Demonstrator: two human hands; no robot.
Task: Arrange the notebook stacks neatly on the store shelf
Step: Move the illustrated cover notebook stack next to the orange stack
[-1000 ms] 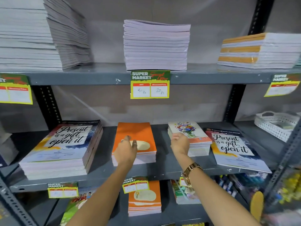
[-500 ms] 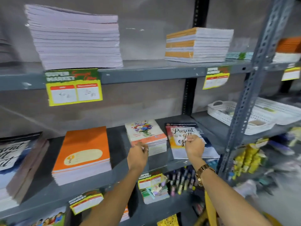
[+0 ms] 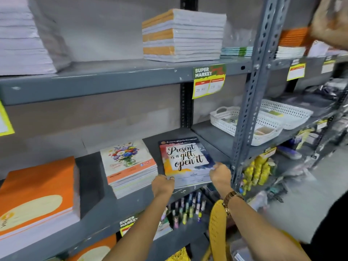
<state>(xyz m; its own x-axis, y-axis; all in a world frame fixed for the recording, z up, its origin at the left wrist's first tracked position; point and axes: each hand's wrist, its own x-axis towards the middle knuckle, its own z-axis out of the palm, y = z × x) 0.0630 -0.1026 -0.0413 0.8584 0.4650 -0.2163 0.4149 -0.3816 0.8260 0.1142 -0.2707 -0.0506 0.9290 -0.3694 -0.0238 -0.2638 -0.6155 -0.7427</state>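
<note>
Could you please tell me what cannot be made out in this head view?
- Present notebooks: stack height, too flat to judge.
- Left hand and right hand: fingertips hidden, grip unclear.
- Price tag: second handwritten price blurred.
- White basket: contents hidden behind the upright post.

The middle shelf holds three piles of notebooks: one orange pile, one flower pile and one thin "Present is a gift" pile. Two hands, the left hand and the right hand, touch the thin pile. Two white baskets sit further right.
</note>
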